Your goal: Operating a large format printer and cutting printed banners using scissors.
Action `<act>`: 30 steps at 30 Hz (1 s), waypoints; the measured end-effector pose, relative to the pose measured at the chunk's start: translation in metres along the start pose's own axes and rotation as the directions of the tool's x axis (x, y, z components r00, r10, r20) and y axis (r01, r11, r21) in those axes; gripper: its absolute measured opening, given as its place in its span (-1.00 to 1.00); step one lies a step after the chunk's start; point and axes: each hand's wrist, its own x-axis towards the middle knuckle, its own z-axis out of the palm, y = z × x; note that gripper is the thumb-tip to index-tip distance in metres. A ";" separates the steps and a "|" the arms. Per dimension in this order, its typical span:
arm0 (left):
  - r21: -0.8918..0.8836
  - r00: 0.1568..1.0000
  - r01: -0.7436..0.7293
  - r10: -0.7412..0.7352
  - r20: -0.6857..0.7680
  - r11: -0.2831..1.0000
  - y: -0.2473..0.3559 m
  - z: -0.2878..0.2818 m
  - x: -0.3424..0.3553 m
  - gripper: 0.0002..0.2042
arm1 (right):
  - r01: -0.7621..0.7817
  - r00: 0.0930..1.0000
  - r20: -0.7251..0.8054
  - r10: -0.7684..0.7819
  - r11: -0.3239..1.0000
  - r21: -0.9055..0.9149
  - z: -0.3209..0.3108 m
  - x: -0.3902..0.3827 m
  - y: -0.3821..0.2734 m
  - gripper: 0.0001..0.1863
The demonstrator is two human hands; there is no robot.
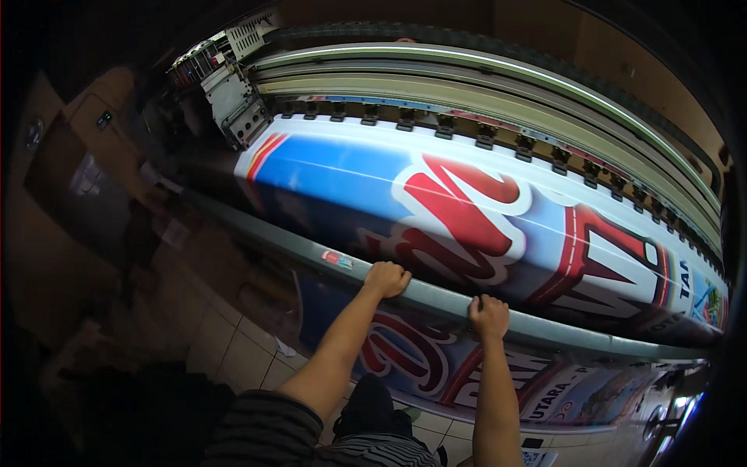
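My left hand [387,279] is closed over the long grey metal bar [440,296] that runs across the front of a wide-format printer. A short way to its right, my right hand [489,316] grips the same bar, its thumb on the top edge. Beyond the bar, a printed banner [334,175] in blue, red and white slopes down from the printer. Its lower part [412,366] hangs below the bar, behind my forearms. The fingertips of both hands are partly hidden by the bar.
Along the banner's far edge sits a row of black pinch rollers [444,127]. The printer's carriage [232,105] stands at the far left, beside the rail [467,58]. A small sticker [337,259] marks the bar. Tiled floor [245,354] shows below, left of the hanging banner.
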 end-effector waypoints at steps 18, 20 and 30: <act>-0.033 1.000 -0.003 0.003 -0.005 0.999 -0.005 0.004 0.004 -0.53 | 0.069 0.992 -0.104 -0.070 0.998 -0.011 0.006 -0.001 0.003 -0.73; -0.042 0.999 0.002 -0.001 0.033 0.999 -0.004 0.002 0.004 -0.53 | 0.067 0.990 -0.125 -0.068 0.998 -0.010 0.008 0.000 0.004 -0.73; -0.015 0.997 -0.029 0.028 -0.076 0.999 -0.005 0.008 0.004 -0.60 | 0.077 0.991 -0.106 -0.077 0.997 -0.007 0.011 -0.001 0.011 -0.75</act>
